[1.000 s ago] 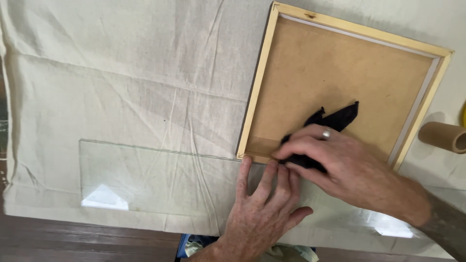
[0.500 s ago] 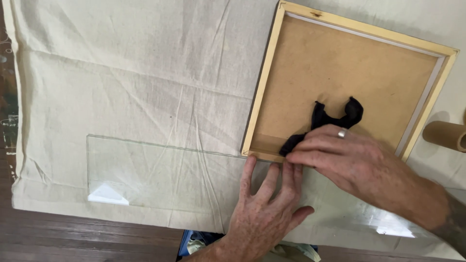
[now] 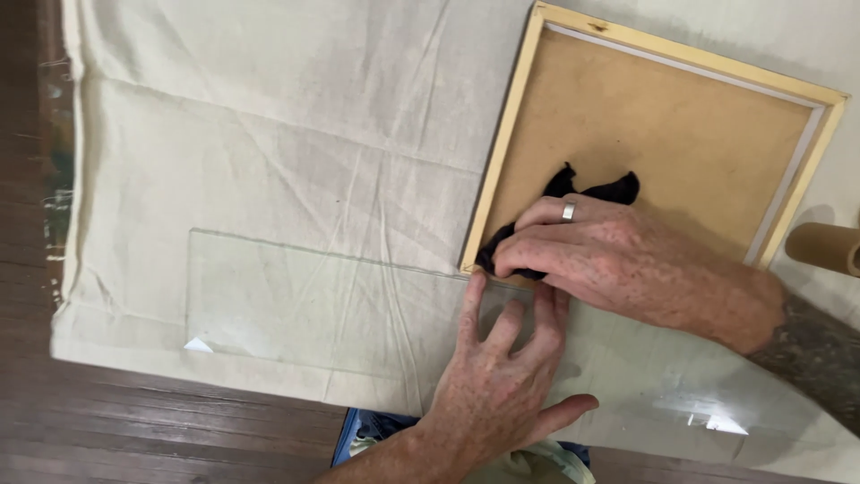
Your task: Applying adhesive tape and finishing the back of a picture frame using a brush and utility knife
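Observation:
A clear glass pane (image 3: 305, 305) lies flat on a cream cloth (image 3: 269, 134). My left hand (image 3: 502, 376) rests palm down on the pane, fingers spread, near the lower left corner of a light wooden frame (image 3: 502, 143). The frame lies with its brown backing board (image 3: 681, 134) showing. My right hand (image 3: 627, 260), with a ring on one finger, presses a crumpled black cloth (image 3: 591, 193) against the frame's lower left corner and the glass edge. The fingers hide much of the black cloth.
A brown cardboard tube (image 3: 824, 246) lies at the right edge beside the frame. The cream cloth covers a dark wooden surface (image 3: 134, 430), bare at the left and bottom. Blue and pale clothing (image 3: 376, 430) shows at the bottom edge.
My right hand has slid the black cloth left and down toward the frame's lower left corner. The left hand has stayed flat on the glass.

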